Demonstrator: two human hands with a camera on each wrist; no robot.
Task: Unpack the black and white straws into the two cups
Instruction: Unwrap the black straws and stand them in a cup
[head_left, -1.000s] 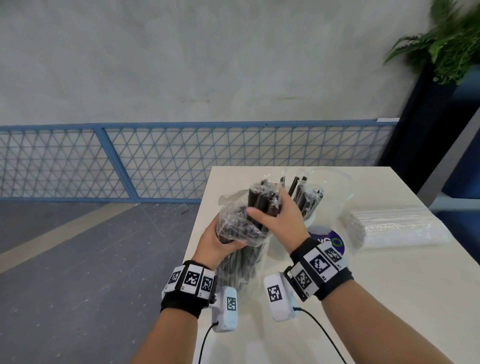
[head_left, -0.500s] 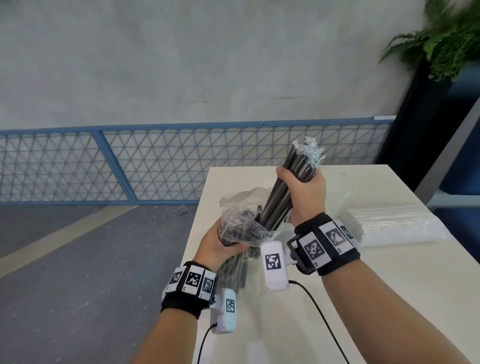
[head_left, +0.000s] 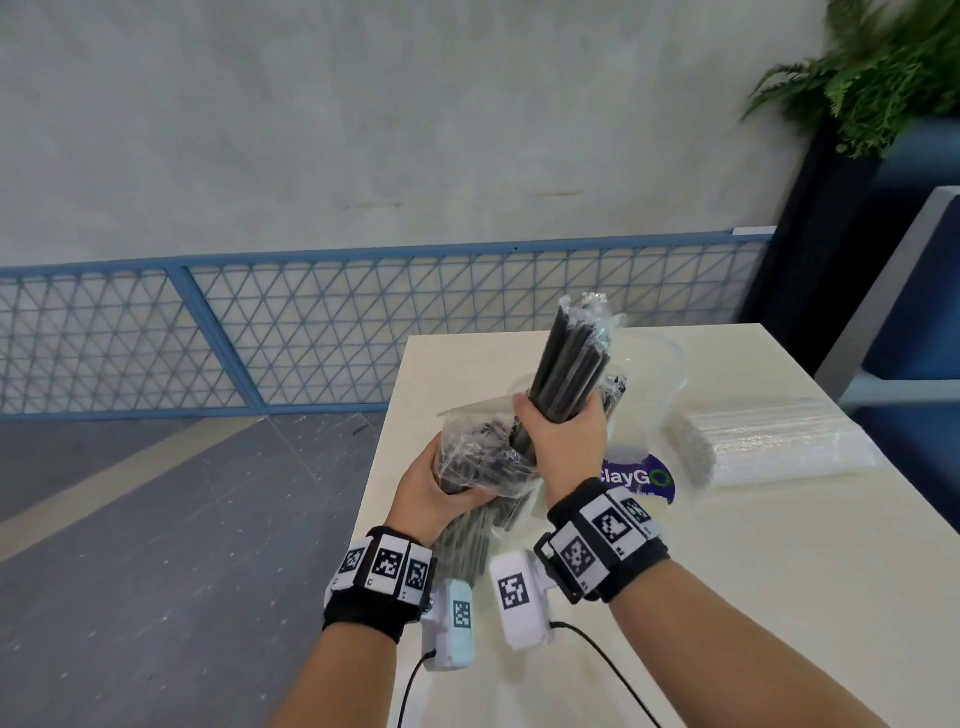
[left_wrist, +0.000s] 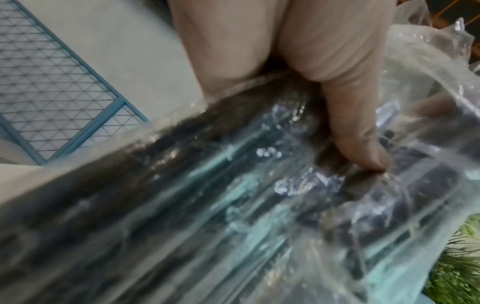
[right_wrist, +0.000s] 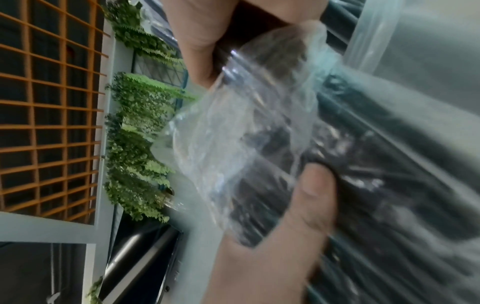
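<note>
Two hands work over the pale surface (head_left: 779, 571). The right hand (head_left: 563, 447) has its grip clenched round one bundle of black straws (head_left: 569, 364), which stands tilted, its upper end capped with crinkled clear wrap. The left hand (head_left: 431, 488) has its grip wrapped round one clear plastic bag (head_left: 478, 452) with more black straws inside; the bundle's lower end dips into the bag's mouth. How many straws are in either lot cannot be counted.

One clear cup (head_left: 660, 374) stands behind the right hand, largely hidden by it and the bundle; a second cup cannot be made out. One flat pack of white straws (head_left: 769, 441) lies on the surface to the right, well apart from the hands.

A round purple label (head_left: 641, 478), partly covered by the right wrist, reads "ClayG", followed by a green ring. Both wrist views are blurred, showing only fingers, wrap and dark straws.
</note>
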